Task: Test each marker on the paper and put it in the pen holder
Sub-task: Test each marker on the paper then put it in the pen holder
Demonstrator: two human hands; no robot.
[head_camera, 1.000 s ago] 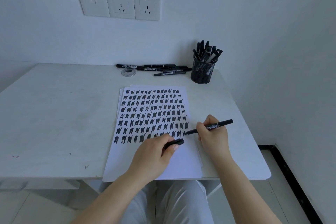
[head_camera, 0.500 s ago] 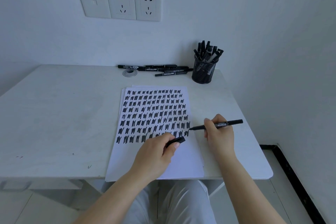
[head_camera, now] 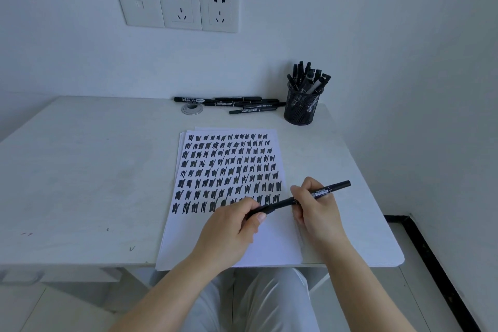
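- Marker (head_camera: 307,197) is held low over the lower right part of the paper (head_camera: 229,237), long axis running from lower left (cap end) up to the right (tail end).
- Left hand (head_camera: 231,226): fingers curled, thumb and forefinger pinching the cap (head_camera: 260,209) at the marker's left end. Cap looks seated on or meeting the tip; can't tell whether it's fully clicked.
- Right hand (head_camera: 318,210): fingers wrapped round the barrel mid-length, tail sticking out up-right past the knuckles.
- Both hands are on the one marker, nearly touching each other along its axis.
- Key relation for the next move: pen holder (head_camera: 301,106) sits at the far right of the surface (head_camera: 80,170), up and away from the hands, well apart. Right hand is the nearer one and already has the barrel, so it's the likely carrier once left lets go.
- Marker lies nearly flat now; my read is it needs tipping towards upright to drop into the mesh cup, which is already crowded with markers.
- Untested loose markers (head_camera: 237,104) lie in a row at the back edge, just left of the holder, next to a round cable grommet (head_camera: 192,109).
- Paper is roughly two-thirds full of test scribbles; bottom strip blank.
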